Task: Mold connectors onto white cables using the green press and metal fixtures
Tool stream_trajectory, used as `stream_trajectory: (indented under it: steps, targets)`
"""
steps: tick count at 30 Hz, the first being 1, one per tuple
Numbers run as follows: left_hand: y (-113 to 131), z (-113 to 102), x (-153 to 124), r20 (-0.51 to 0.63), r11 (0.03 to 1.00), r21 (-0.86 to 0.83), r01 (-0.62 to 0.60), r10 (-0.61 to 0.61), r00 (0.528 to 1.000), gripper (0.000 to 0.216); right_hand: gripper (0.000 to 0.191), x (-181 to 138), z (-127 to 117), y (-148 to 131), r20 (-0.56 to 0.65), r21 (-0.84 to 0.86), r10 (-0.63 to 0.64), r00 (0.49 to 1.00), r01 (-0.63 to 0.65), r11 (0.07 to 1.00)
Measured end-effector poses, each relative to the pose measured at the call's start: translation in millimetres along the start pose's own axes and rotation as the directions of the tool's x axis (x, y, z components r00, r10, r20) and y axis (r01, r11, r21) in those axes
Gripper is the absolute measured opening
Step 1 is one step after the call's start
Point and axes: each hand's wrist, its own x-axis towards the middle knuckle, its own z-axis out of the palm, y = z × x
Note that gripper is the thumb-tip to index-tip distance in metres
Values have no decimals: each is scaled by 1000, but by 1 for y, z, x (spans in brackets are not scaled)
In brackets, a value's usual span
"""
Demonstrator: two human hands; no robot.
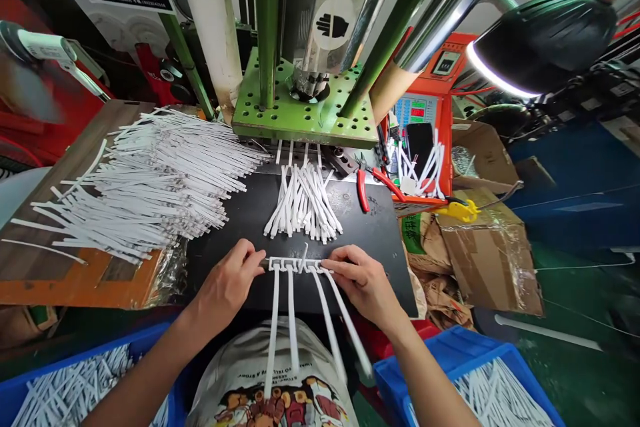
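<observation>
My left hand (236, 275) pinches the left end of a narrow white moulded strip (287, 264). My right hand (361, 278) grips the strip's other end between thumb and fingers. From the strip, several white flat cables (275, 333) hang down toward my lap, and a thin curved white stub sticks up near its middle. Just beyond my hands lies a small pile of white flat cables (303, 203) on the black work surface (240, 230). Whether the strip touches that surface, I cannot tell.
A green press plate (305, 123) stands ahead between posts. To the left is a large cable heap (150, 180). Red-handled pliers (363, 190) lie right, beside an orange control box (443, 113). Blue bins (475, 360) flank me; a lamp (545, 47) overhangs the right.
</observation>
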Motion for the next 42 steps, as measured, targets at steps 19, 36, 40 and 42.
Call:
stream_trajectory:
  steps: [19,36,40,42]
  targets:
    - [-3,-3,1,126,995,91,-47,35,991,24,34,-66,-68,67,-739,143,576,349,-754,641]
    - [29,-7,26,-198,903,-376,-207,140,970,27,24,-3,19,-40,-316,228,121,941,-49,973]
    - [23,-9,64,-122,920,-374,115,-172,977,42,33,24,-20,11,-133,188,396,909,-369,910]
    - [15,-9,87,-52,939,-261,225,-246,968,47,46,46,-30,40,-46,73,432,901,-428,901]
